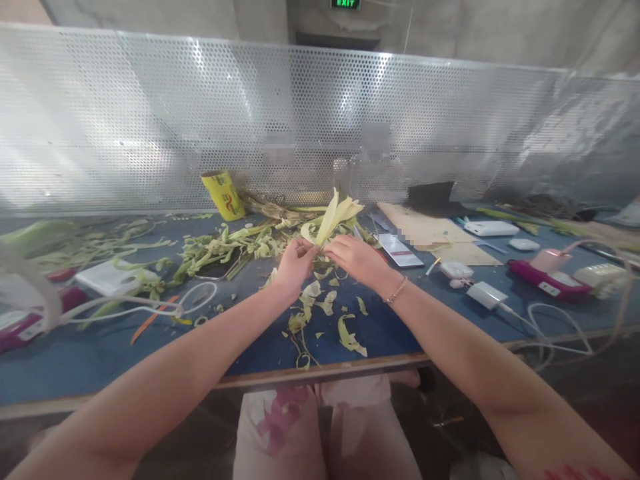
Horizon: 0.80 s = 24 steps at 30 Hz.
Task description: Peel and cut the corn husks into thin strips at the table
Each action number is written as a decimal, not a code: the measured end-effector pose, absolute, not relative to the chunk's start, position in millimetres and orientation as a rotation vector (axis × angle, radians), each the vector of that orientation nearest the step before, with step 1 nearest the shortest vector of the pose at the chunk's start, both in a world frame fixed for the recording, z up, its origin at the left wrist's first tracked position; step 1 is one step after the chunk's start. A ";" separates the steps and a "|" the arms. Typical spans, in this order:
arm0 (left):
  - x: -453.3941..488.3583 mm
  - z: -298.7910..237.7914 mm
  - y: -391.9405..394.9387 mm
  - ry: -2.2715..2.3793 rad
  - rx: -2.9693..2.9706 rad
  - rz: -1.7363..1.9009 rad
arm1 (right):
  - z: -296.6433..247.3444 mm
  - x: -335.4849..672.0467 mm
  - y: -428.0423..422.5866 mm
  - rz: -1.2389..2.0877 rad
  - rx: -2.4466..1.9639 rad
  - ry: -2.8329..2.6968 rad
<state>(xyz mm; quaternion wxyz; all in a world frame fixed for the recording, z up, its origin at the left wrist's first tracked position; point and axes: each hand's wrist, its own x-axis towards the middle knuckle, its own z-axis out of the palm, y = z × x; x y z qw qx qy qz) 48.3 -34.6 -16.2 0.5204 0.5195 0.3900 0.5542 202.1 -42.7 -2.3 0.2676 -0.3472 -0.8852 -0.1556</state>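
Both hands meet over the middle of the blue table, fingers pinched. My left hand [295,267] grips the base of a pale yellow-green leafy bunch [336,217], whose long pointed blades fan upward. My right hand [357,259], with a bracelet at the wrist, pinches the same base from the other side. The exact finger contact is partly hidden. Below the hands lie torn pale leaf scraps [327,303] and a curled peel [350,337]. Behind and to the left spreads a heap of green strips and stalks [220,250].
A yellow can [224,195] stands tilted before the perforated metal screen [150,120]. At right are a phone [399,250], cardboard [430,227], a white charger [486,295] with cable and a purple power strip [547,279]. An orange strip [154,319] and white cables lie left.
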 end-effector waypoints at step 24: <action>52.3 -17.6 -37.2 0.870 1.270 1.274 | -12.7 197.4 -33.5 -0.247 -0.815 -1.903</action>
